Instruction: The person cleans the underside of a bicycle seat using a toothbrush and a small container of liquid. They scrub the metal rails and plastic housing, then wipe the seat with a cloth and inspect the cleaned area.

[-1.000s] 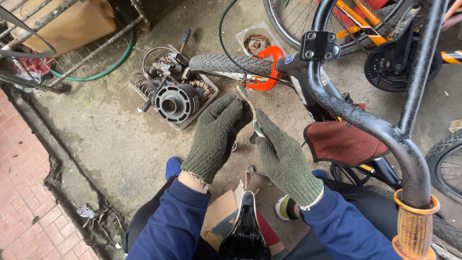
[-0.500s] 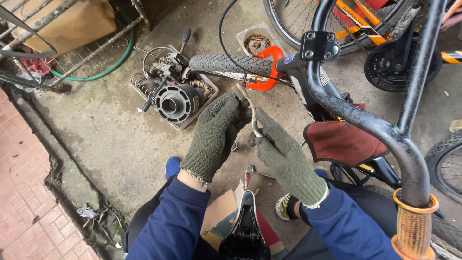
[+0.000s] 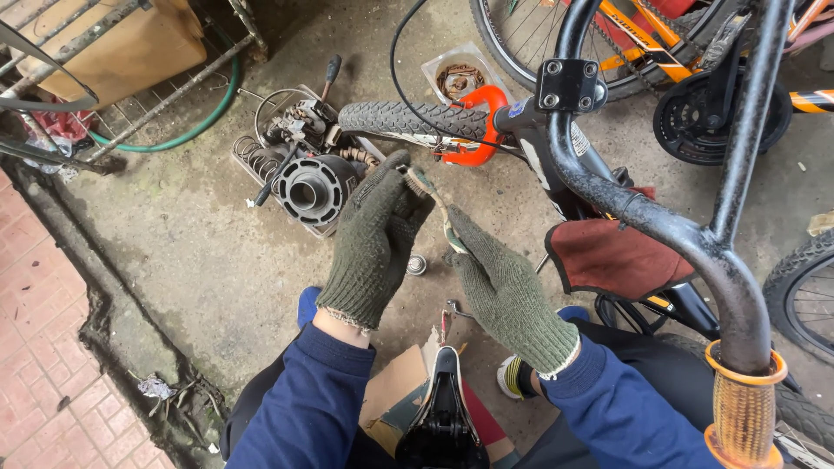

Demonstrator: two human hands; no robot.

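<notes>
Both my hands wear dark green knit gloves. My left hand (image 3: 373, 243) pinches the upper end of a thin, narrow, worn strip (image 3: 439, 208) with its fingertips. The lower end of the strip sits in the fingers of my right hand (image 3: 504, 287). I cannot tell what the strip is. The hands meet in front of a small bicycle's black frame, just below its front tyre (image 3: 408, 122) and orange fork guard (image 3: 473, 122). A black saddle (image 3: 443, 417) points up between my forearms.
The black handlebar (image 3: 651, 226) with an orange grip (image 3: 738, 408) curves along the right. A dark red cloth (image 3: 608, 256) hangs on the frame. A tray of metal parts (image 3: 304, 178), a clear tub of chain (image 3: 460, 78), a small cap (image 3: 417, 265), a green hose (image 3: 191, 122).
My left fingers have curled tighter onto the strip's top end and both hands have shifted slightly left. The bicycle and the parts on the ground have not moved.
</notes>
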